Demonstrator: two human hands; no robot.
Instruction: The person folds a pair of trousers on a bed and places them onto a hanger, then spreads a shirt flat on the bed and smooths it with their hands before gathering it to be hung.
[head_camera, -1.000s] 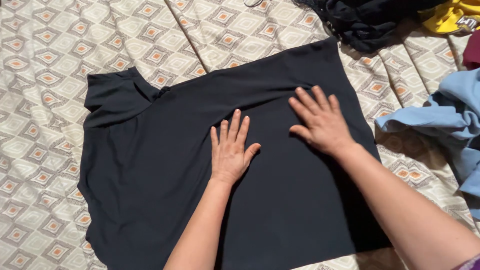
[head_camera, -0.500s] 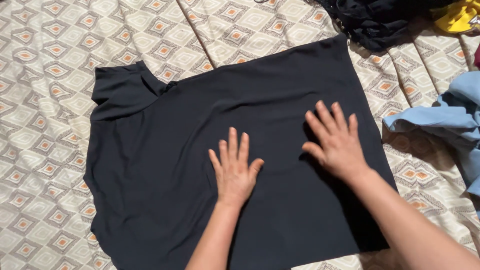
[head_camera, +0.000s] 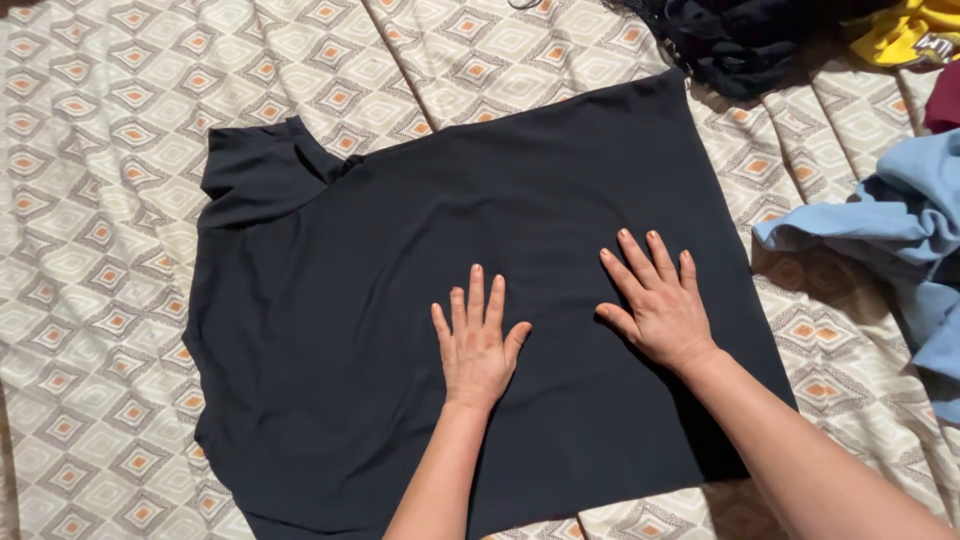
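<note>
pressing flat on the black garment (head_camera: 400, 300), left hand (head_camera: 477, 345) and right hand (head_camera: 660, 305) lie open, seemingly gripping nothing.

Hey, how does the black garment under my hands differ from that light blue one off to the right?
The black garment lies spread flat and smooth; the light blue garment is bunched and creased. The left hand and right hand press palms down on the black one; nothing touches the blue one. Both rest on the patterned bedsheet.

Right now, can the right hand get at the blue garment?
Probably yes. The right hand lies flat and open on the black garment, holding nothing, and only patterned sheet lies between it and the blue garment to its right.
</note>
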